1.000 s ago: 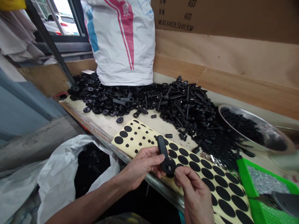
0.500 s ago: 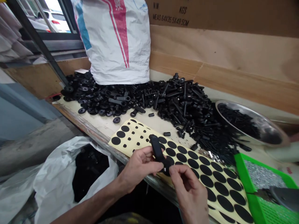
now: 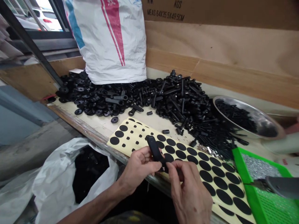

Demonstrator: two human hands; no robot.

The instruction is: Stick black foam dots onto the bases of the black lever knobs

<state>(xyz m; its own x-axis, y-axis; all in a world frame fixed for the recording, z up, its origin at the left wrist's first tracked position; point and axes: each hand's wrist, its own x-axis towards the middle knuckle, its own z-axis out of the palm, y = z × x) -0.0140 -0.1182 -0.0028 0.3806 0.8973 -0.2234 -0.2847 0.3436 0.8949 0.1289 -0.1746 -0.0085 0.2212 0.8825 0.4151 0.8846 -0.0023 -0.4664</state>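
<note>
Change: your right hand (image 3: 187, 196) has closed its fingers over the round head of the black plastic lever (image 3: 153, 149), now mostly hidden | your left hand (image 3: 137, 169) fingers curl around its handle | lever between both hands, sheet of black adhesive dots (image 3: 205, 168) just beyond the fingers

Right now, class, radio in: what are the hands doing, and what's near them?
Left hand holds black plastic lever; right hand pinches its round end. Sheet of black dots beneath. Black bolt heap beyond.

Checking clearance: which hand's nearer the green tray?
Right hand is nearer, left of the green tray, with the sticker sheet between them. Left hand is farther left, holding the black part.
</note>
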